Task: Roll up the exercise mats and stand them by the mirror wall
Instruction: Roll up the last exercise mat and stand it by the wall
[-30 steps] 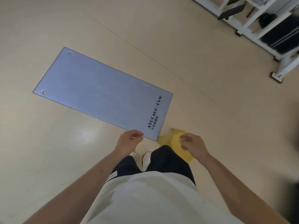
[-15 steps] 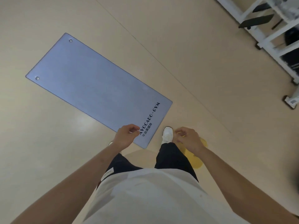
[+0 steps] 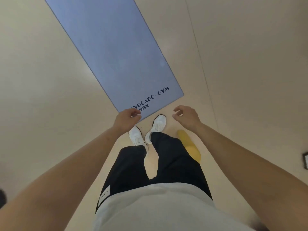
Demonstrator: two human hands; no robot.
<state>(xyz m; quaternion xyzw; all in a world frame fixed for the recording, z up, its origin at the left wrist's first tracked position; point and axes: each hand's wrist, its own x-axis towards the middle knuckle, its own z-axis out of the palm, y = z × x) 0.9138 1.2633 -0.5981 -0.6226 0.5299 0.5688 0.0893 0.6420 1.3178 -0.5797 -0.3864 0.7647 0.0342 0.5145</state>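
On the floor [image 3: 50, 80], the blue mat [image 3: 120, 55] lay flat before your shoes [image 3: 160, 122]; your left hand [image 3: 128, 118] and right hand [image 3: 186, 116] hung loosely curled, holding nothing.

Gym or fitness studio, viewed from head height looking down. Flat blue exercise mat [image 3: 116, 55] running toward 11 o'clock over a smooth beige floor [image 3: 250, 64], printed at its near end with lettering ending in "GYM" above Chinese characters. White trainers [image 3: 160, 122] at centre, flat yellow floor marker [image 3: 190, 145] just toward 4 o'clock.
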